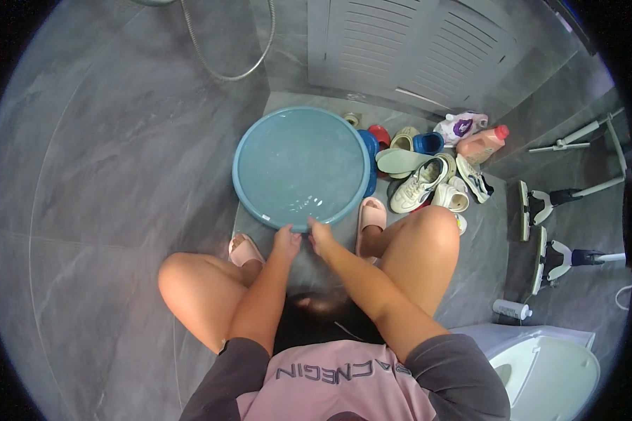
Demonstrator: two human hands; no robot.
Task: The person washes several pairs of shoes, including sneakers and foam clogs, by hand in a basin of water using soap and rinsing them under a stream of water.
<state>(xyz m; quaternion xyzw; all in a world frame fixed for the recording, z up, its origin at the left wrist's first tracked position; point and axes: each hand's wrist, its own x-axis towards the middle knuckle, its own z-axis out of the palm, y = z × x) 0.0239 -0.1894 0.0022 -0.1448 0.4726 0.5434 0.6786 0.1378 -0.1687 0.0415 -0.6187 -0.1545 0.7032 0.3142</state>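
Note:
A large round blue-grey basin sits on the floor in front of me, with what looks like clear water in it and small bright reflections near its front side. My left hand is closed at the near rim, its fingers curled against the edge. Just to its right, my right hand grips the same rim, with a fingertip showing over the edge. The undersides of both hands' grips are hidden.
Several shoes, including a white sneaker, crowd the floor right of the basin. Behind them stand a pink bottle and a white-purple bag. Mops line the right wall above a toilet. A shower hose hangs far left.

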